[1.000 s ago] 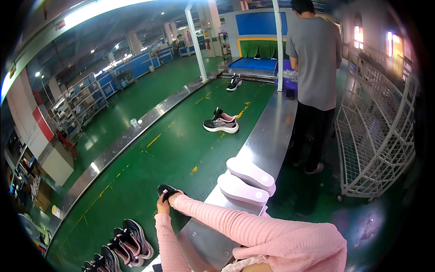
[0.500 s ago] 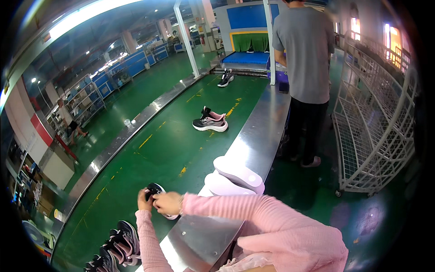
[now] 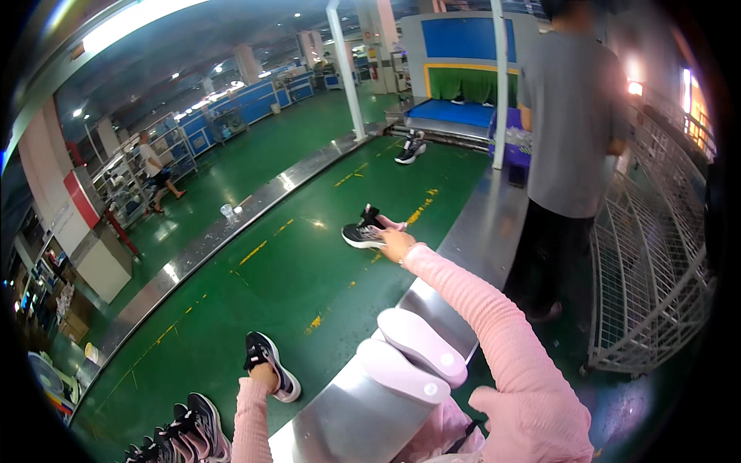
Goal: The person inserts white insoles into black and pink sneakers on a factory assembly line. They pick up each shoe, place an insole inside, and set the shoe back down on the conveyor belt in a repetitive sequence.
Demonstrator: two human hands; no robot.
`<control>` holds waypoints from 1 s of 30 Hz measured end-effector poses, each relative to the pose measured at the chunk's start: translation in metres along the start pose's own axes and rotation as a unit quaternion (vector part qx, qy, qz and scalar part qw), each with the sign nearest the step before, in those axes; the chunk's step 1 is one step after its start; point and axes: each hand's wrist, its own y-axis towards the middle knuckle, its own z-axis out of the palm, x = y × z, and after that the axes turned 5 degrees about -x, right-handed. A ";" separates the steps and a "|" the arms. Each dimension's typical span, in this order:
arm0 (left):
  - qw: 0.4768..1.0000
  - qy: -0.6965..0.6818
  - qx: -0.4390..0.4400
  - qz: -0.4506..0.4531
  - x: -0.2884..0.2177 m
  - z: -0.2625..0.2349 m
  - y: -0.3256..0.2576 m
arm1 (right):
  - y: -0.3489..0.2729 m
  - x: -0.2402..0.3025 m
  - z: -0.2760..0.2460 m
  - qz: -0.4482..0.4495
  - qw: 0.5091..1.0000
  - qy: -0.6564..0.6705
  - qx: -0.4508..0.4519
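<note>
On the green conveyor belt (image 3: 262, 297), my left hand (image 3: 264, 376) holds a black sneaker (image 3: 287, 380) with a white sole by its collar end, the toe pointing away from its row. My right arm stretches far forward. The fingers of my right hand (image 3: 397, 245) grip the heel end of another black sneaker (image 3: 360, 234), which has a pink lining and stands on the belt. Its heel is partly hidden by those fingers. Two pale pink insoles (image 3: 397, 370) lie side by side on the metal ledge (image 3: 340, 417), below my right forearm.
Several black and pink sneakers (image 3: 204, 424) are lined up at the lower left. One more sneaker (image 3: 411, 147) stands farther up the belt, before a machine with a green curtain (image 3: 463, 83). A person in grey (image 3: 571, 116) stands at the right beside a white wire rack (image 3: 648, 285).
My right hand has left the near sneaker and reached forward to the one farther up the belt. My left hand stays at the near sneaker. The view has shifted a little.
</note>
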 end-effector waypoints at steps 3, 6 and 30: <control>0.954 -0.094 0.099 -0.267 -0.042 -0.046 -0.014 | 0.022 -0.057 0.027 0.044 0.998 -0.002 0.037; 0.903 -0.183 0.117 -0.370 -0.059 -0.075 -0.011 | 0.028 -0.078 0.046 0.063 0.993 -0.073 0.061; 0.992 0.119 -0.021 0.016 -0.019 -0.014 -0.031 | -0.174 0.096 -0.097 -0.167 0.975 0.100 0.107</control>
